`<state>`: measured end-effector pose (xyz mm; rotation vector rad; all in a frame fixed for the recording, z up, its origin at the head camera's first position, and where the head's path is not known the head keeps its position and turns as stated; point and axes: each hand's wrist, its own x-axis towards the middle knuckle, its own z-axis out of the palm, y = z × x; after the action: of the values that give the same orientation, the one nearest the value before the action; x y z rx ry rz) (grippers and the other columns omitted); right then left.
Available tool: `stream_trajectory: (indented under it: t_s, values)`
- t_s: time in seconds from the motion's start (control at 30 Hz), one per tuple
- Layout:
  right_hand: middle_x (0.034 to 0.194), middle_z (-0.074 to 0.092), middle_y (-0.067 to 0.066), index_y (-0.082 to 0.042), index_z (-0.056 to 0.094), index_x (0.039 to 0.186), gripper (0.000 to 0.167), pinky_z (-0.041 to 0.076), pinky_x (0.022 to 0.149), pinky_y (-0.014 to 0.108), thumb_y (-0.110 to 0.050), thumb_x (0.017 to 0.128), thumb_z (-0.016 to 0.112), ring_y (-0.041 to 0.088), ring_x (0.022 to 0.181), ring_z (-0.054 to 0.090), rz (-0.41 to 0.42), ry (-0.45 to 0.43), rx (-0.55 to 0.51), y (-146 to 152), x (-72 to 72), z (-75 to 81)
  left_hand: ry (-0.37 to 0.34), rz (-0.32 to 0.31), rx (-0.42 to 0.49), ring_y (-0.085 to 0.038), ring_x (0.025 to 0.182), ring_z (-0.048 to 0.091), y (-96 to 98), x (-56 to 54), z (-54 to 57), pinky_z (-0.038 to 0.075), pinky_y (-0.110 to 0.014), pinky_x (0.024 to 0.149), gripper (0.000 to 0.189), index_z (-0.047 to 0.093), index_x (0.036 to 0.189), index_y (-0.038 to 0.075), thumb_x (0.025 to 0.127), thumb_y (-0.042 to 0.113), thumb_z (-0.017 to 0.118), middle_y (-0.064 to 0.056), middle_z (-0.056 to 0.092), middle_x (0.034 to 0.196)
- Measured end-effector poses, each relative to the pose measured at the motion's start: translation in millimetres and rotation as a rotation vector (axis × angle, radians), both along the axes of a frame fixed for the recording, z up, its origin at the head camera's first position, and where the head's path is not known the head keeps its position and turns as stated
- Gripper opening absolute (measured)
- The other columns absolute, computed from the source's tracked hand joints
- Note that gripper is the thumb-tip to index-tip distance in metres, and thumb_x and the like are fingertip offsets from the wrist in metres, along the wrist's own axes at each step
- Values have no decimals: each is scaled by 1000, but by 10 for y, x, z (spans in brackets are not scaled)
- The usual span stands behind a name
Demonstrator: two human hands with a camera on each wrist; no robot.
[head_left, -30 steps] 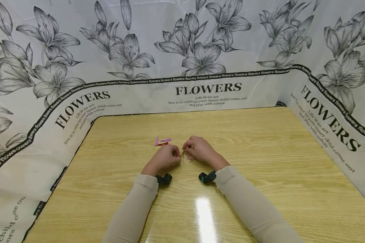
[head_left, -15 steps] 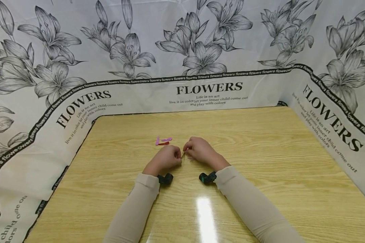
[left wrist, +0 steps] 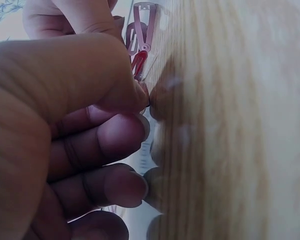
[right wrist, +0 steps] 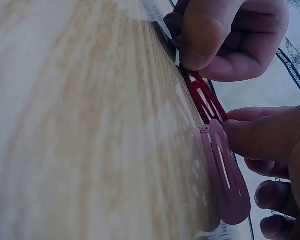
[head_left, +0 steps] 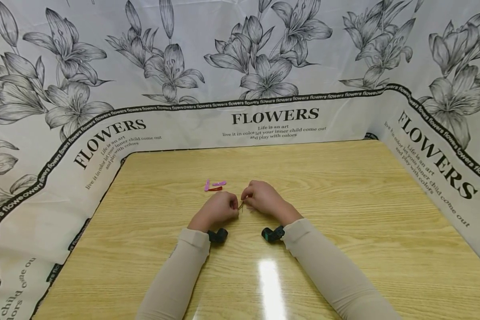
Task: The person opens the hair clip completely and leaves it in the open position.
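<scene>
My left hand (head_left: 218, 208) and right hand (head_left: 266, 198) meet close over the table's middle, with a thin edge-on sliver between them in the head view. Seen from the right wrist, it is a red snap hair clip (right wrist: 217, 102), pinched at its upper end by the left thumb and fingers. A pink snap hair clip (right wrist: 235, 205) overlaps the red one's lower end. My right thumb and forefinger pinch where the two meet. From the left wrist, the pink clip's arms stand spread apart, beyond the red clip.
Left of the hands on the wooden table (head_left: 344, 191) lie a pink clip (head_left: 206, 186), another pink clip (head_left: 219, 183) and a red clip (head_left: 215, 189). Floral cloth (head_left: 184, 126) borders the table at the back and sides.
Both hands keep nearly the same place and hold. The sliver between them has shifted slightly, and the whole head view has moved a touch.
</scene>
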<state>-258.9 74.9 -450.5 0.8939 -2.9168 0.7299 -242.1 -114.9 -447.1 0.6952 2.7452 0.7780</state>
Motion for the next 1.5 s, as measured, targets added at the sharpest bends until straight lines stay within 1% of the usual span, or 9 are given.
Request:
stream_trajectory:
  t_s: [0.1, 0.33, 0.67, 0.87, 1.13, 1.5]
  values:
    - [87, 61, -1, -18, 76, 93, 11, 47, 75, 31, -15, 90, 66, 13, 76, 54, 0, 3, 10, -4, 1, -1, 1, -5, 3, -10, 60, 48, -1, -1, 2, 39, -24, 56, 8, 63, 73, 13, 79, 9, 65, 3, 56, 68]
    - [87, 61, 0, -17, 76, 93, 10, 47, 74, 32, -15, 89, 67, 13, 75, 54, 12, 22, 10, 2, 7, 2, -8, 11, -18, -9, 61, 49, -3, -7, -4, 40, -23, 58, 8, 63, 73, 15, 80, 11, 65, 4, 57, 69]
    - [86, 61, -1, -17, 76, 94, 10, 47, 74, 31, -15, 90, 67, 13, 75, 54, 20, 23, 6, 10, 8, 13, -37, 17, 10, -11, 61, 49, -7, 7, 18, 41, -24, 59, 8, 64, 74, 15, 81, 10, 64, 3, 58, 71]
    - [87, 61, -1, -17, 76, 94, 10, 48, 76, 32, -16, 90, 67, 13, 77, 56, 19, 17, -2, 7, 10, 11, -53, 26, 15, -11, 62, 50, -19, 1, 12, 42, -25, 59, 7, 65, 76, 15, 81, 10, 64, 2, 60, 73]
    - [87, 60, -1, -17, 76, 94, 10, 48, 75, 32, -15, 89, 67, 13, 76, 55, 20, 5, -9, 19, 34, 20, -69, 26, 29, -12, 62, 50, -28, -3, 2, 42, -25, 58, 7, 65, 76, 15, 81, 11, 63, 2, 59, 72]
    - [88, 60, -1, -16, 76, 96, 12, 48, 77, 33, -14, 90, 65, 14, 78, 56, 25, 16, -27, 33, 31, 3, -66, 37, 18, -12, 62, 50, -38, -6, -11, 42, -26, 59, 8, 65, 76, 15, 83, 12, 63, 2, 59, 71]
